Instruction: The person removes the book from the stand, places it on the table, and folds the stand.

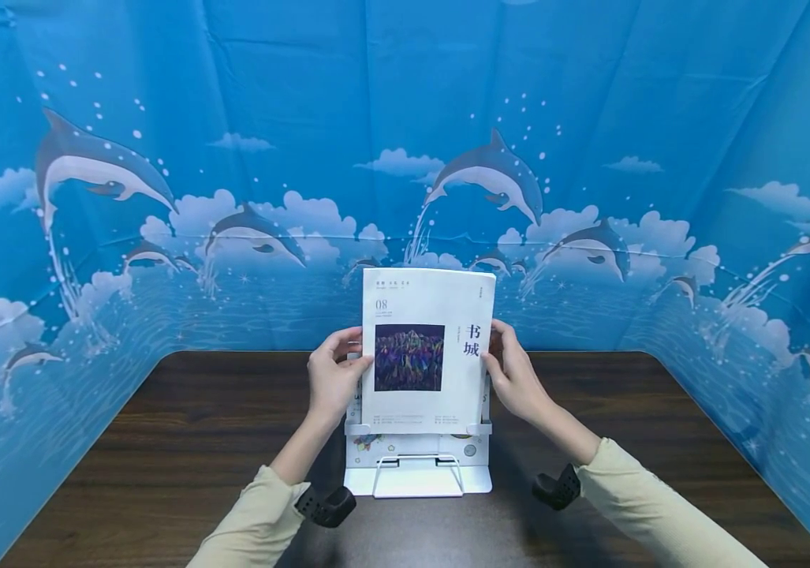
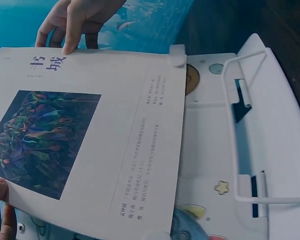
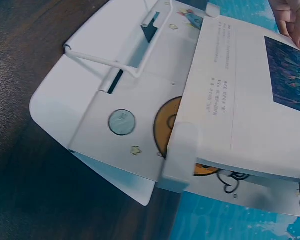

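Note:
A white-covered magazine (image 1: 415, 414) with a dark, colourful square picture stands upright against a white book stand (image 1: 419, 480). My left hand (image 1: 332, 377) pinches its left edge, thumb on the front cover and fingers behind. On the opposite edge my right hand (image 1: 514, 377) grips it the same way at about the same height. The lower corners sit behind the stand's two white clips (image 1: 479, 429). In the right wrist view one clip (image 3: 182, 150) overlaps the cover's corner. Most of the stand's back plate, printed with cartoon figures, is hidden by the magazine.
A white wire bracket (image 1: 419, 456) projects at the front of the stand's base. The stand is on a dark wood-grain table (image 1: 220, 442). Behind and beside the table hangs a blue cloth (image 1: 305, 95) printed with dolphins. Black wrist straps (image 1: 326, 506) are on both forearms.

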